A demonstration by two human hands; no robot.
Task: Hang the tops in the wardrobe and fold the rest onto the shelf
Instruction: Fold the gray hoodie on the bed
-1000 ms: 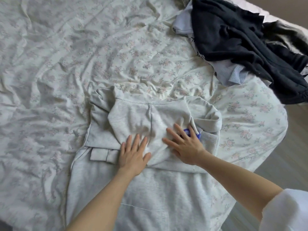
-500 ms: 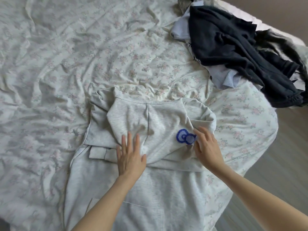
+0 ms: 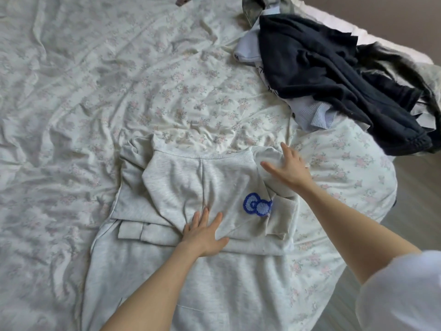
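Grey sweatshirt [image 3: 191, 187] lies half-folded on floral bedsheet [image 3: 95, 91], blue patch [image 3: 256, 207] facing up. Left hand [image 3: 205, 232] flat, fingers straight, pressing the fold; right hand [image 3: 290, 167] spread flat on the right shoulder. Dark clothes pile [image 3: 334, 75] well apart, top right.

No readable text, labels or numbers

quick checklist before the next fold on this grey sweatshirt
1. Left hand flat on the grey sweatshirt, pinning the folded part: ok.
2. Right hand open on the far right corner of the fold: ok.
3. Blue patch uncovered: ok.
4. Folded part smooth: not ok, creases run near the left hand.
5. Lower half laid flat towards the person: ok where visible.
6. Dark clothes pile apart from the sweatshirt: ok.
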